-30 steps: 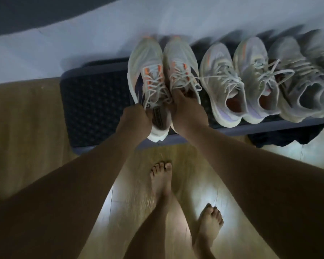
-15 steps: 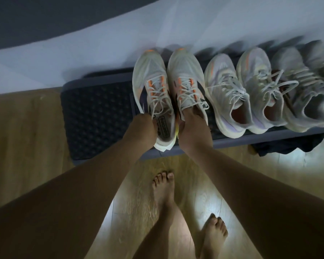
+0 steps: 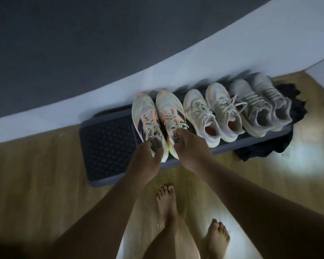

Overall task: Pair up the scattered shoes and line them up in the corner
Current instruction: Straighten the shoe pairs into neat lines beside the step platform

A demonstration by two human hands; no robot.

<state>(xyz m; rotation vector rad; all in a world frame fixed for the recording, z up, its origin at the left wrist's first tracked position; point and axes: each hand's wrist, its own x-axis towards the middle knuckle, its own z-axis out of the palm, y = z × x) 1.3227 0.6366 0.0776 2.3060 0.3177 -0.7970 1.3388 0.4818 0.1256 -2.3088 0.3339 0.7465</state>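
**A:** L hand (image 3: 147, 157) was down at the heel of the left orange-trim shoe (image 3: 144, 113), fingers curled round it, thumb on the inner side.

**B:** Same w/ the R hand (image 3: 192, 148): fingers hooked over the heel collar of the right orange-trim shoe (image 3: 169, 107). Both were grasping.

**A:** And the pair's spot? On the dark mat (image 3: 108, 146), toes to the white wall (image 3: 157, 71), sides touching, heels near the mat's front edge.

**B:** Just beside them to the R sat the cream pair (image 3: 196, 107), then the grey pair (image 3: 251, 98) at the far end. Three prs, one row.

**A:** A dark cloth (image 3: 295, 109) lay bunched at the mat's R end, on the wood floor (image 3: 36, 174).

**B:** The person's bare feet (image 3: 166, 200) stood on that floor, near the mat.
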